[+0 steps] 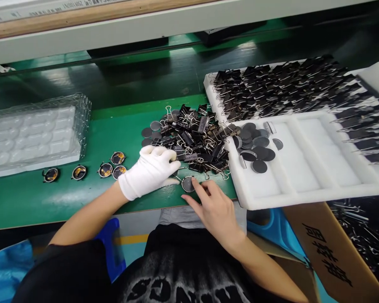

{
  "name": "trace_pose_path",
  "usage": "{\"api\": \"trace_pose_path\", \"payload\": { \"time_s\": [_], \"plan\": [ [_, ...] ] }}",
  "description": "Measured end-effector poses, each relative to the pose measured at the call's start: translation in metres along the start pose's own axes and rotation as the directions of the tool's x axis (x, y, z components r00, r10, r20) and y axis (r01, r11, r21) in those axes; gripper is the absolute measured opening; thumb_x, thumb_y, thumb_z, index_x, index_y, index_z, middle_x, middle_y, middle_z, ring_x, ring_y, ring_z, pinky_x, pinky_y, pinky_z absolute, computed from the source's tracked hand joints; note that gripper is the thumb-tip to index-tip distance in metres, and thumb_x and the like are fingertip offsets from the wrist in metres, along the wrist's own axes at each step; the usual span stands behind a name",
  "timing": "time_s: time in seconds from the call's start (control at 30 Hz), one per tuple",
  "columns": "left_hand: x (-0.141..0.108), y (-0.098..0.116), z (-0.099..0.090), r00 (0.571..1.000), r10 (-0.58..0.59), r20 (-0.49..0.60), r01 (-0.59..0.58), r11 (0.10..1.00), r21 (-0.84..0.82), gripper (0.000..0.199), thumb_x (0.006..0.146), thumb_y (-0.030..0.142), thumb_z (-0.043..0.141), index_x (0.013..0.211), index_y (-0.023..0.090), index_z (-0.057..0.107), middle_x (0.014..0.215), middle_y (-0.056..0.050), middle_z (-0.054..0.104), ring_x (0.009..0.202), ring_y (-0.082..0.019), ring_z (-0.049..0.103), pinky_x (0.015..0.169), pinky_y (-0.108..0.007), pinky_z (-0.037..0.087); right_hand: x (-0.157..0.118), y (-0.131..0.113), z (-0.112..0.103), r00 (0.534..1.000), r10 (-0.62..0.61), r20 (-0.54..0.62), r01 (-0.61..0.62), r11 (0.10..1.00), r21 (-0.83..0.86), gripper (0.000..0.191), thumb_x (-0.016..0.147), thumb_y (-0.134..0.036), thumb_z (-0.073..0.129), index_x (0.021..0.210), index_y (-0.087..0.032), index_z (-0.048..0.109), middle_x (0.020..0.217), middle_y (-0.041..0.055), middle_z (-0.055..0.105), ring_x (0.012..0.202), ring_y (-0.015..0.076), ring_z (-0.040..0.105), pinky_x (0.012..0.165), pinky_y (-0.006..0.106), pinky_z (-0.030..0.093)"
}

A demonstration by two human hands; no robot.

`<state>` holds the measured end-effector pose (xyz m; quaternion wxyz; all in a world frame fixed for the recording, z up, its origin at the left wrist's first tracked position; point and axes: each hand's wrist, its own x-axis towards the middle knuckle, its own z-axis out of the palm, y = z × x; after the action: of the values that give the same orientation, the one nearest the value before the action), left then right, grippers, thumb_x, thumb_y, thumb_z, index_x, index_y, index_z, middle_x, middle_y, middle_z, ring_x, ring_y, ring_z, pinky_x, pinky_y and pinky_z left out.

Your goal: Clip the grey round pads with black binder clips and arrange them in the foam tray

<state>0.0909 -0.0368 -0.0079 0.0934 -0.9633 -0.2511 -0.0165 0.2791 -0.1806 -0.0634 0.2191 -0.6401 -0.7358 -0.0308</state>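
Note:
My left hand (153,170), in a white glove, is closed with thumb and fingers around the wire handles of a binder clip (178,176). The clip's body is mostly hidden by the glove. Just right of it is a round watch case (188,184) with a grey disc on its face. My bare right hand (213,208) grips that case at its right edge between index finger and thumb. A heap of black binder clips (192,134) lies right behind both hands, with several loose grey discs (150,132) at its left side.
Several open watch cases (105,169) lie on the green bench (120,126) to the left, before stacked clear plastic trays (34,130). On the right, a white foam tray (306,168) holds grey discs (259,145) and rows of clipped pieces (281,86). A cardboard box (331,248) stands below.

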Motion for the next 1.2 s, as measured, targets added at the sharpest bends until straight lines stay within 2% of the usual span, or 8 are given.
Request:
{"api": "trace_pose_path", "payload": {
  "time_s": [0.1, 0.3, 0.43, 0.7, 0.87, 1.0, 1.1, 1.2],
  "plan": [
    [0.003, 0.007, 0.005, 0.999, 0.021, 0.031, -0.020, 1.000, -0.019, 0.051, 0.085, 0.055, 0.073, 0.126, 0.026, 0.064, 0.111, -0.010, 0.068, 0.100, -0.031, 0.061, 0.079, -0.043, 0.036, 0.001, 0.001, -0.002, 0.999, 0.006, 0.035, -0.006, 1.000, 0.007, 0.055, 0.100, -0.052, 0.055, 0.132, -0.007, 0.060, 0.091, 0.0108, 0.064, 0.075, 0.0225, 0.066, 0.060, 0.034, 0.055],
    [0.003, 0.005, 0.011, 0.999, 0.047, 0.010, -0.046, 0.997, -0.061, 0.028, 0.088, 0.047, 0.072, 0.101, 0.022, 0.069, 0.107, -0.010, 0.071, 0.100, -0.031, 0.063, 0.081, -0.043, 0.037, 0.004, 0.004, -0.005, 0.987, 0.057, 0.149, -0.063, 0.997, 0.035, 0.056, 0.104, -0.052, 0.047, 0.138, -0.009, 0.054, 0.100, 0.0129, 0.063, 0.077, 0.0235, 0.067, 0.058, 0.035, 0.057],
    [0.001, 0.002, 0.004, 0.988, -0.090, -0.126, 0.050, 0.956, -0.288, 0.031, 0.088, 0.049, 0.070, 0.103, 0.022, 0.069, 0.100, -0.008, 0.072, 0.095, -0.027, 0.065, 0.083, -0.044, 0.041, 0.008, 0.000, -0.007, 0.978, 0.105, 0.178, -0.116, 0.992, 0.049, 0.063, 0.103, -0.058, 0.041, 0.139, -0.008, 0.053, 0.102, 0.0142, 0.063, 0.081, 0.0260, 0.069, 0.062, 0.038, 0.059],
    [-0.005, 0.008, 0.000, 0.915, -0.402, -0.031, 0.179, 0.473, -0.863, 0.032, 0.092, 0.030, 0.062, 0.122, 0.020, 0.057, 0.110, -0.005, 0.070, 0.097, -0.017, 0.069, 0.091, -0.036, 0.055, 0.013, -0.016, -0.010, 0.933, 0.247, 0.261, -0.296, 0.940, 0.168, 0.031, 0.104, -0.038, 0.049, 0.125, -0.017, 0.057, 0.107, 0.0126, 0.065, 0.084, 0.0250, 0.069, 0.061, 0.035, 0.054],
    [-0.005, 0.006, 0.006, 0.884, -0.439, -0.163, 0.099, 0.516, -0.851, 0.056, 0.094, 0.028, 0.060, 0.147, 0.024, 0.043, 0.127, -0.011, 0.066, 0.112, -0.021, 0.066, 0.101, -0.042, 0.053, 0.016, -0.009, -0.005, 0.872, 0.366, 0.326, -0.487, 0.579, 0.653, 0.022, 0.091, -0.027, 0.066, 0.112, -0.022, 0.061, 0.097, 0.0043, 0.072, 0.080, 0.0188, 0.068, 0.068, 0.032, 0.054],
    [-0.007, 0.010, 0.000, 0.921, -0.336, -0.196, 0.013, 0.531, -0.847, 0.043, 0.096, 0.026, 0.061, 0.138, 0.026, 0.053, 0.122, -0.008, 0.067, 0.110, -0.018, 0.068, 0.098, -0.038, 0.055, 0.028, -0.001, -0.006, 0.895, 0.299, 0.332, -0.404, 0.226, 0.886, 0.019, 0.086, -0.030, 0.074, 0.103, -0.023, 0.071, 0.102, 0.0059, 0.075, 0.092, 0.0195, 0.071, 0.074, 0.030, 0.058],
    [-0.006, 0.020, -0.005, 0.900, -0.406, -0.161, 0.057, 0.476, -0.877, 0.034, 0.092, 0.033, 0.068, 0.123, 0.022, 0.057, 0.114, -0.006, 0.070, 0.102, -0.016, 0.070, 0.091, -0.033, 0.056, 0.034, -0.002, -0.009, 0.947, 0.221, 0.233, -0.265, 0.129, 0.956, 0.011, 0.083, -0.025, 0.078, 0.092, -0.024, 0.074, 0.133, 0.0084, 0.069, 0.123, 0.0236, 0.065, 0.100, 0.037, 0.055],
    [-0.004, 0.030, -0.007, 0.851, -0.477, -0.219, 0.152, 0.623, -0.767, 0.033, 0.094, 0.048, 0.064, 0.110, 0.019, 0.060, 0.107, -0.007, 0.072, 0.099, -0.019, 0.069, 0.088, -0.035, 0.053, 0.036, -0.007, -0.008, 0.951, 0.178, 0.254, -0.268, 0.059, 0.962, 0.013, 0.083, -0.028, 0.079, 0.095, -0.025, 0.076, 0.154, 0.0100, 0.054, 0.135, 0.0275, 0.059, 0.105, 0.043, 0.054]
  ]
}}
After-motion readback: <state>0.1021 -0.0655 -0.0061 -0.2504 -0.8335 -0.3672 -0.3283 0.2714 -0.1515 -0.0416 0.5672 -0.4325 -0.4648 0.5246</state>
